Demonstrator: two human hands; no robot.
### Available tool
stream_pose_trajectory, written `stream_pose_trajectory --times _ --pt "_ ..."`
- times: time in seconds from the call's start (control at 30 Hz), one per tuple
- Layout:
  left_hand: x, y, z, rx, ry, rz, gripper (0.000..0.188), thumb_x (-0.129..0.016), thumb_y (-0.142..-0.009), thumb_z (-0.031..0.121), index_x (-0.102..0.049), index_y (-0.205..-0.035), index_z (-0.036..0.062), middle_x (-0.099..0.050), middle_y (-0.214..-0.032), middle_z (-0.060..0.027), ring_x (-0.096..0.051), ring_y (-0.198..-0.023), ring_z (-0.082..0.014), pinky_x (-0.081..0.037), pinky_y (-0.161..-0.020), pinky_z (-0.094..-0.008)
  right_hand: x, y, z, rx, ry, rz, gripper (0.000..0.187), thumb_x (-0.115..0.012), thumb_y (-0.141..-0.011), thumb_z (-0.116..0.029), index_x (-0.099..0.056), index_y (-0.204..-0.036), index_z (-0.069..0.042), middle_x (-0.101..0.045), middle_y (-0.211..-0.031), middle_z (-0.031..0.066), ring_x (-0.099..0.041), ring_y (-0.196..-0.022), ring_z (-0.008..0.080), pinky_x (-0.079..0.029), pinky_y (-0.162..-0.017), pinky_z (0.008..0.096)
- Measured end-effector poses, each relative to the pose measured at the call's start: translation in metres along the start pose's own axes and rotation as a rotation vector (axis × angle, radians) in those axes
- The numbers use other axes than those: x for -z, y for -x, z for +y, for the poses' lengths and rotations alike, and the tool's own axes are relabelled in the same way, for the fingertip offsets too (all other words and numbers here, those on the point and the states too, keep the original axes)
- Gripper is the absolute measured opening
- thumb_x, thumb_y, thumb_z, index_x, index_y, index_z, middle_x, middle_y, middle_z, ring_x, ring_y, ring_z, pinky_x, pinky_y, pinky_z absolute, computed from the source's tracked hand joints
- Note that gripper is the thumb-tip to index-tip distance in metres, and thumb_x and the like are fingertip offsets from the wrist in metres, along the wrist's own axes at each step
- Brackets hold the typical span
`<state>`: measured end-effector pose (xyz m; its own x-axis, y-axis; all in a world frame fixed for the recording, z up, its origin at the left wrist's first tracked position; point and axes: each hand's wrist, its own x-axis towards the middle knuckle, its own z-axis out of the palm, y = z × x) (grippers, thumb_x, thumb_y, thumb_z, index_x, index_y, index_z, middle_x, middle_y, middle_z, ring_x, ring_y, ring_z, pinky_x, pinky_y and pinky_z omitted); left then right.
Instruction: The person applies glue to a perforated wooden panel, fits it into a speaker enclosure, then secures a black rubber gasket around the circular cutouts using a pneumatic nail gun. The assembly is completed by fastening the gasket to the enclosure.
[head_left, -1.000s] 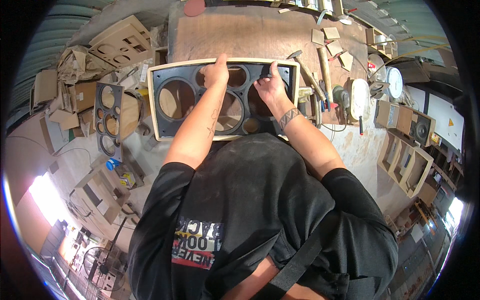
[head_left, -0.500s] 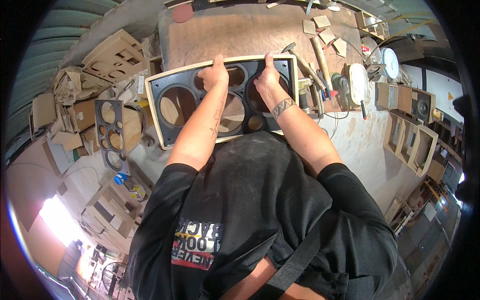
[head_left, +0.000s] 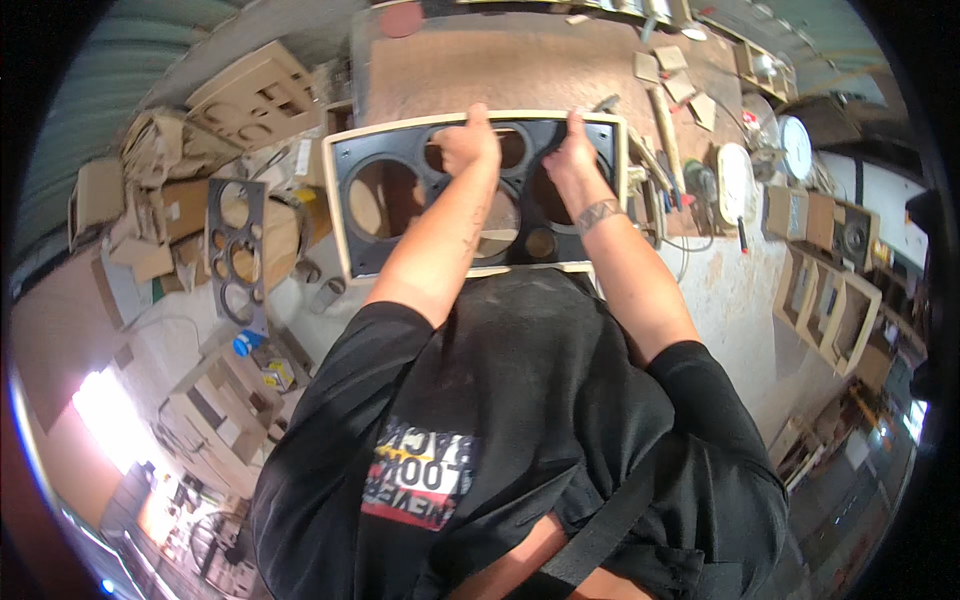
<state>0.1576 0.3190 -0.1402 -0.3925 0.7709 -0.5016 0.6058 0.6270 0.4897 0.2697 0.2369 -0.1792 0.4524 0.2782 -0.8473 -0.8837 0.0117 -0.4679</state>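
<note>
Both my hands grip a speaker cabinet front in front of my body. This speaker front (head_left: 528,190) has a black face, several round cutouts and a pale wooden edge. My left hand (head_left: 470,147) closes over its far edge near the middle, the thumb on top and the fingers inside an upper cutout. Farther right, my right hand (head_left: 572,158) grips the same edge, its fingers reaching into the big right cutout. The near edge lies close to my shirt. Through the holes, brown surface and pale wood show.
Beyond lies a brown workbench (head_left: 560,65) with square wood pieces (head_left: 676,84), a wooden handle (head_left: 664,130) and a white oval tray (head_left: 735,180). A second black panel (head_left: 237,235) with cutouts stands left. On the right are a wooden frame (head_left: 822,305) and a box with a speaker (head_left: 853,236).
The whole view has shifted, so bench and side objects appear farther right. The speaker front also sits farther right and looks slightly less tilted. Both hands keep the same grip.
</note>
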Motion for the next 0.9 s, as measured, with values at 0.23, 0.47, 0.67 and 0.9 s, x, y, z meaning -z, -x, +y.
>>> stream_pose_trajectory --times 0.23,0.47,0.67,0.9 --pt "0.034 -0.047 -0.032 -0.060 0.253 -0.465 0.070 -0.075 -0.085 0.056 -0.068 -0.101 -0.0114 -0.069 -0.102 -0.0216 -0.065 -0.100 -0.0261 -0.050 -0.090 -0.0386 0.078 0.055 -0.045 0.062 0.723 -0.333 0.078 -0.072 -0.095 -0.051 -0.051 -0.141 0.008 -0.064 -0.131 0.0230 -0.064 -0.118 0.0317 -0.050 -0.103 0.0403" --pt "0.170 -0.077 -0.134 -0.495 0.182 -0.266 0.048 -0.076 -0.090 0.024 -0.064 -0.125 -0.0063 -0.070 -0.120 -0.0204 -0.069 -0.109 -0.0260 -0.053 -0.098 -0.0375 0.186 0.145 -0.067 0.633 1.326 -0.090 0.030 -0.068 -0.101 -0.024 -0.070 -0.114 0.004 -0.076 -0.105 0.0142 -0.071 -0.097 0.0184 -0.054 -0.085 0.0321" --pt "0.215 -0.055 -0.177 -1.133 -0.624 -0.366 0.063 -0.065 -0.094 0.054 -0.067 -0.124 -0.0007 -0.068 -0.123 -0.0232 -0.058 -0.125 -0.0366 -0.038 -0.114 -0.0475 0.204 0.174 -0.042 1.291 1.616 -0.277 0.033 -0.077 -0.084 0.000 -0.066 -0.115 -0.003 -0.070 -0.113 0.0184 -0.066 -0.109 0.0377 -0.052 -0.097 0.0431" --pt "0.163 -0.044 -0.180 -1.177 -0.759 -0.272 0.066 -0.050 -0.101 0.059 -0.066 -0.118 -0.0027 -0.070 -0.112 -0.0196 -0.062 -0.116 -0.0345 -0.032 -0.114 -0.0496 0.137 0.134 -0.021 1.111 2.275 -0.630 0.110 -0.066 -0.076 -0.080 -0.050 -0.143 0.006 -0.057 -0.141 0.0232 -0.047 -0.138 0.0400 -0.024 -0.125 0.0503"
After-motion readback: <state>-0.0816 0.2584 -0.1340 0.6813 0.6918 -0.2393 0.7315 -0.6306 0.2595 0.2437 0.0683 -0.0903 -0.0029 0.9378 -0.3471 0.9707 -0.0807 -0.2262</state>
